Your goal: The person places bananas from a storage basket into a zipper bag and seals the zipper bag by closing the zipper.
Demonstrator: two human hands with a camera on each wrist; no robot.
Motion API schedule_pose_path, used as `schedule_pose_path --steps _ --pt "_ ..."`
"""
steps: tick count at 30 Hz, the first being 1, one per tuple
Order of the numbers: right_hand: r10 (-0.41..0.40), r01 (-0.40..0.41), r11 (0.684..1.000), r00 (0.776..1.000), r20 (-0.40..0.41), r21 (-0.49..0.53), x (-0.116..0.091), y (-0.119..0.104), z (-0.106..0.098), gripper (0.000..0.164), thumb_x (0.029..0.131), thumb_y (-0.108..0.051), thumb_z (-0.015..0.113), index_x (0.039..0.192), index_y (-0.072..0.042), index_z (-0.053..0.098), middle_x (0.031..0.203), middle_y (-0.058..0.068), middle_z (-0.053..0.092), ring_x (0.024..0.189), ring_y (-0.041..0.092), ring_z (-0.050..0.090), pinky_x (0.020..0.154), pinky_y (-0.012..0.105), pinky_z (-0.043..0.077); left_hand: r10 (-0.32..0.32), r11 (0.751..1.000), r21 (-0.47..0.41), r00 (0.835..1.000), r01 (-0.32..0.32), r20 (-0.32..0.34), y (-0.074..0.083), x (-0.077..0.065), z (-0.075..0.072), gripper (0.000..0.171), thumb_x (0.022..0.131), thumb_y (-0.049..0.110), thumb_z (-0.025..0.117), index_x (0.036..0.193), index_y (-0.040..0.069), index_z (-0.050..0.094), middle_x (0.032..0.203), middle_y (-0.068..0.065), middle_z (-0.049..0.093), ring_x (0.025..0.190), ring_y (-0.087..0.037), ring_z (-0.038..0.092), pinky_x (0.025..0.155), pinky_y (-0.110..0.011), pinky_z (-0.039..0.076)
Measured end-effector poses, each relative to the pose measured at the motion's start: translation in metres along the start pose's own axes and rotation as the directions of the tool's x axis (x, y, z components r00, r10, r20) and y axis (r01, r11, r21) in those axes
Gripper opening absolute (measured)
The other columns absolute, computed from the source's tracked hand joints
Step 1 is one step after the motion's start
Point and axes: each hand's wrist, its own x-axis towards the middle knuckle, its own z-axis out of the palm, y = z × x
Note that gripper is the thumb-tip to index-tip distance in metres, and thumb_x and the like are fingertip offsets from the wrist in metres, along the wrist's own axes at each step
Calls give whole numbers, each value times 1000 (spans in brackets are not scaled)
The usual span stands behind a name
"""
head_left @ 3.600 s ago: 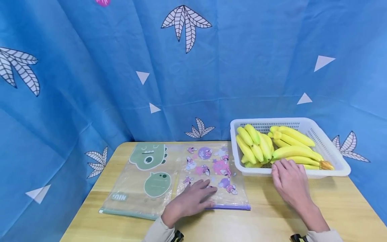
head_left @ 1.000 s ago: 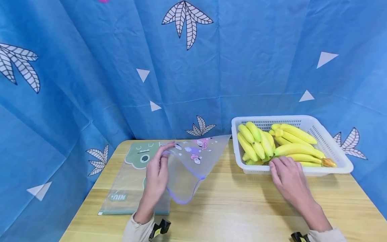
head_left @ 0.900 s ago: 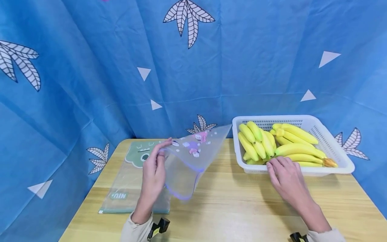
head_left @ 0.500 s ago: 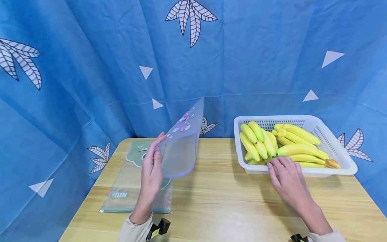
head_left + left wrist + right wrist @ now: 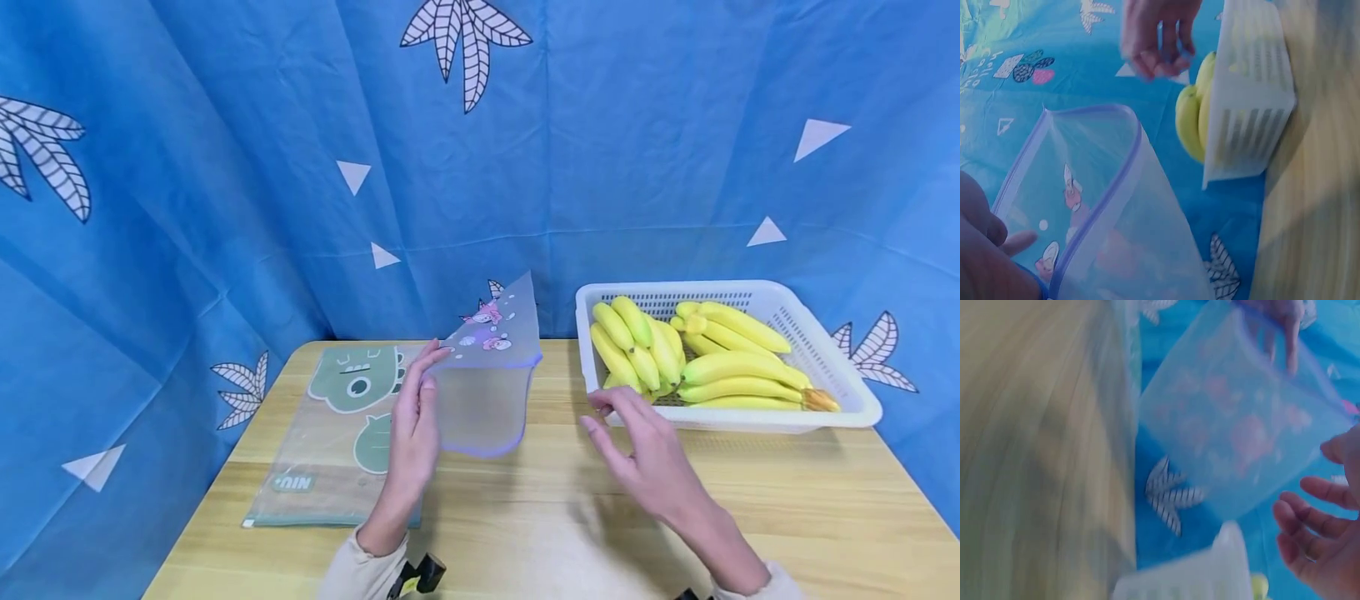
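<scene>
My left hand (image 5: 411, 437) holds a clear zip bag (image 5: 483, 408) with a purple-edged mouth and pink cartoon prints, raised above the table. In the left wrist view the bag's mouth (image 5: 1100, 212) gapes wide, and the fingers are at its edge. Between the bag and the basket, my right hand (image 5: 654, 457) hovers with loosely bent fingers and nothing in them. Several yellow bananas (image 5: 652, 354) in bunches lie in the white basket (image 5: 851, 408), just beyond the right hand. In the right wrist view the bag (image 5: 1247, 434) looks blurred.
A second clear zip bag (image 5: 322, 450) with green dinosaur prints lies flat on the left of the wooden table (image 5: 540, 542). Blue patterned cloth (image 5: 637, 150) hangs behind the table.
My left hand has lifted the pink-print bag off the table, and its mouth has opened. Just now the bag shifted right, while my right hand left the basket's edge and moved left toward it.
</scene>
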Motion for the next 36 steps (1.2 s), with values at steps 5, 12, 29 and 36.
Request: schedule_pose_path --steps 5,12,29,36 --pt "123 -128 984 991 49 120 8 -22 20 44 92 -34 78 126 -11 62 109 -5 68 97 11 65 83 36 58 -21 999 -32 1000 20 -14 3 -6 11 35 112 10 36 137 4 60 157 -10 45 149 -25 35 120 -39 29" --pt "184 -183 965 983 10 187 17 -35 35 9 97 -19 71 104 -13 67 92 -7 71 82 7 69 73 27 60 35 999 36 998 -36 48 4 -11 16 35 111 11 40 139 11 61 159 -3 43 150 -25 34 119 -46 32" --pt "159 -140 962 985 -64 234 20 -22 13 18 96 2 63 86 -12 66 71 -8 68 63 8 67 58 24 58 263 949 164 963 -268 55 5 1 -10 29 107 11 48 126 10 70 144 -3 60 137 -22 53 116 -38 39" --pt "145 -119 967 984 -102 227 24 -20 17 18 99 1 61 87 -12 66 79 -5 70 71 8 69 63 23 59 379 908 178 925 -378 32 11 1 -4 34 103 6 43 125 4 69 136 -10 65 130 -32 57 114 -38 40"
